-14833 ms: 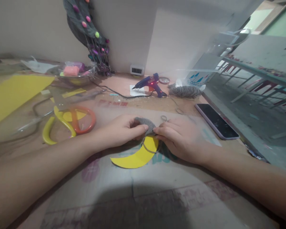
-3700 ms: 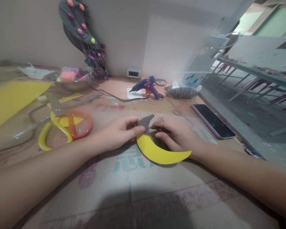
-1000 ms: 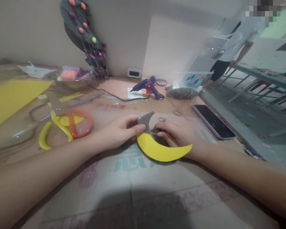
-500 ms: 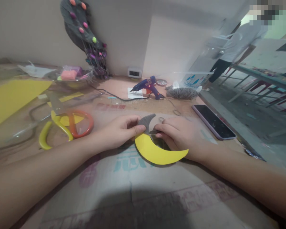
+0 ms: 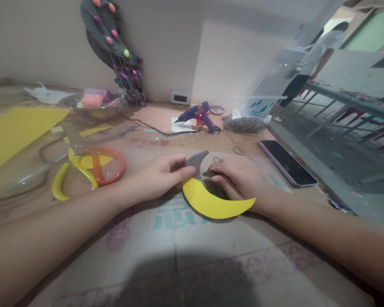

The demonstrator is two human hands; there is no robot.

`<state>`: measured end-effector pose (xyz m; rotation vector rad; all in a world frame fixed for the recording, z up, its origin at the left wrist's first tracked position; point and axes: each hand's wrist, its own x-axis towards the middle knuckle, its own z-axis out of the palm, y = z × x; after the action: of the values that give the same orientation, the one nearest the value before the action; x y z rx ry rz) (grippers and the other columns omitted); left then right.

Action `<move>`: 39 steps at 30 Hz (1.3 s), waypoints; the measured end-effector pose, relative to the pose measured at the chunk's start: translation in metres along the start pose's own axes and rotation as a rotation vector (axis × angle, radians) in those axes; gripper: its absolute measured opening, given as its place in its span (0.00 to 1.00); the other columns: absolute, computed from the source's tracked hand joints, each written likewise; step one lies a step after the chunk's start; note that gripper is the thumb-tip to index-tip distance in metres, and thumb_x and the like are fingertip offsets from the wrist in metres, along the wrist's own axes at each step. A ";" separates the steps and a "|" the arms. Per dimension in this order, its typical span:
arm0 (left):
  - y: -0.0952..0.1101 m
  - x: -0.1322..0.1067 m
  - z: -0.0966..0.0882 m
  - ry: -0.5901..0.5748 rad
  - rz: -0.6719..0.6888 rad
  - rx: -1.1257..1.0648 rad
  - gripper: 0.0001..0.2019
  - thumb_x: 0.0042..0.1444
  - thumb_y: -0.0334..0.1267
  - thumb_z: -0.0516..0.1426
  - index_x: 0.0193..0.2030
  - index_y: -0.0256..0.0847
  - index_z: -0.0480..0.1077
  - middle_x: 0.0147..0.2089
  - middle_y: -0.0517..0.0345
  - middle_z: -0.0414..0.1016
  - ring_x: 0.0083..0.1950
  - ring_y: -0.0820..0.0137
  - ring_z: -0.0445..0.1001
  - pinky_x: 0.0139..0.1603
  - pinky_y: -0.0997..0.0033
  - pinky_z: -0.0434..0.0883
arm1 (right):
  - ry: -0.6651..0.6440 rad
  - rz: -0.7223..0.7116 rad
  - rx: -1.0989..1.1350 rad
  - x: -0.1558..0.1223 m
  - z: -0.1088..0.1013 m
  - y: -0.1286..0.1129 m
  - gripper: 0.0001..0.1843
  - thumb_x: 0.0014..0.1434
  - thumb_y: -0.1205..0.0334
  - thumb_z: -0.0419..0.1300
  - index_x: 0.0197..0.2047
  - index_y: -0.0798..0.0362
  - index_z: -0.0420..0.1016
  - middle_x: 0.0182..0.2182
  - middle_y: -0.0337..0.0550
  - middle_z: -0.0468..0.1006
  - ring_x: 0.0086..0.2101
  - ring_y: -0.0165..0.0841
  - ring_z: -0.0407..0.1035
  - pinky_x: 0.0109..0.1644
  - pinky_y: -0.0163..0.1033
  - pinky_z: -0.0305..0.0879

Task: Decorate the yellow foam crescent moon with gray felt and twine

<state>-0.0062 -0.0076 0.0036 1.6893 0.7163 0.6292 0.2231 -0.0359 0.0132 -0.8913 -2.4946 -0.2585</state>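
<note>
My left hand [image 5: 171, 170] pinches a crescent moon cutout [image 5: 211, 202] between thumb and fingers near its upper part. The cutout's lower part is bare yellow. Its upper tip is wrapped in grey yarn [image 5: 196, 161]. Close to the right of the wrapped part, my right hand [image 5: 240, 175] is closed on a small dark grey bit that looks like yarn [image 5: 208, 173]; the fingers hide most of it. The crescent's right tip lies near my right wrist. A printed sheet [image 5: 179, 251] spreads below both hands.
Scissors with orange and yellow handles [image 5: 110, 177] lie left. Behind are a blue glue gun [image 5: 195, 113] with its red light lit, a grey yarn skein [image 5: 245, 123] and a small clock [image 5: 181, 97]. A phone [image 5: 288, 164] lies right. A person [image 5: 329, 42] stands beyond, at upper right.
The crescent has shifted slightly up and right in my left hand. My right fingertips have drawn a little away from it. The person in the background has moved left.
</note>
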 end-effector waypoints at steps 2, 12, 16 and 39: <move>0.000 0.000 0.000 0.004 0.000 0.002 0.12 0.61 0.46 0.54 0.37 0.38 0.68 0.27 0.65 0.62 0.27 0.76 0.59 0.26 0.78 0.59 | 0.000 -0.003 0.005 0.000 0.000 0.000 0.19 0.69 0.55 0.47 0.39 0.58 0.74 0.27 0.43 0.74 0.28 0.31 0.65 0.32 0.36 0.55; 0.001 -0.001 0.000 -0.004 0.016 -0.007 0.11 0.61 0.45 0.54 0.35 0.38 0.67 0.27 0.65 0.61 0.27 0.77 0.59 0.26 0.78 0.59 | 0.007 -0.014 0.007 0.000 0.000 -0.001 0.18 0.68 0.56 0.49 0.39 0.58 0.75 0.27 0.43 0.74 0.27 0.31 0.65 0.32 0.36 0.54; 0.002 -0.001 0.001 0.011 0.006 0.022 0.11 0.61 0.45 0.53 0.34 0.38 0.67 0.26 0.65 0.61 0.26 0.76 0.59 0.26 0.78 0.59 | 0.003 -0.022 0.017 0.001 -0.001 -0.002 0.18 0.68 0.56 0.50 0.39 0.59 0.75 0.27 0.45 0.75 0.27 0.31 0.64 0.32 0.37 0.54; 0.005 0.000 -0.003 0.087 0.049 -0.048 0.12 0.57 0.45 0.58 0.39 0.38 0.69 0.29 0.62 0.66 0.25 0.77 0.60 0.24 0.77 0.58 | -0.030 0.531 0.493 0.009 0.000 -0.003 0.10 0.57 0.57 0.60 0.39 0.54 0.73 0.25 0.35 0.73 0.22 0.25 0.62 0.26 0.31 0.56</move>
<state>-0.0078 -0.0061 0.0087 1.6477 0.7173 0.7523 0.2156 -0.0334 0.0178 -1.2786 -2.0927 0.5214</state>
